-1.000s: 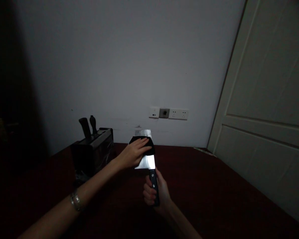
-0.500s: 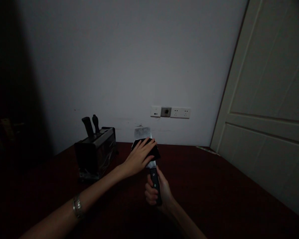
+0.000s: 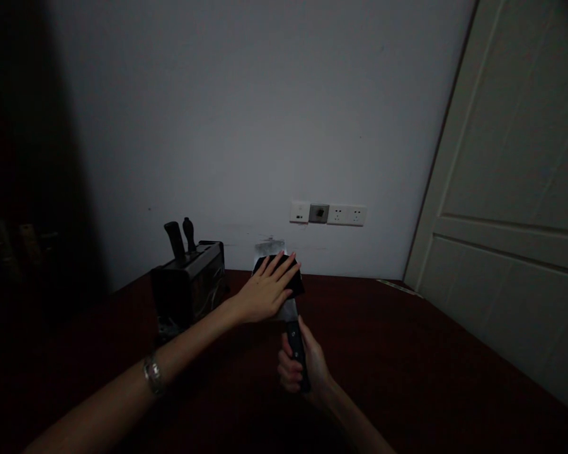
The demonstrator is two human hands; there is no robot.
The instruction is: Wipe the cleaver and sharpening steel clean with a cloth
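Note:
My right hand (image 3: 297,367) is closed round the black handle of a cleaver (image 3: 289,312), which it holds above a dark red table (image 3: 407,353) with the blade pointing away from me. My left hand (image 3: 267,289) lies flat on the blade with its fingers stretched out, pressing a black cloth (image 3: 293,280) against the steel. Most of the blade is hidden under that hand and the cloth. A bracelet (image 3: 152,374) sits on my left wrist.
A dark knife block (image 3: 189,280) with two black handles sticking up stands on the table to the left, by the white wall. A row of wall sockets (image 3: 328,214) is behind the blade. A pale door (image 3: 515,208) fills the right side.
My left hand has slid the cloth along the blade away from me, toward the tip, and now covers more of the steel. The view has shifted slightly.

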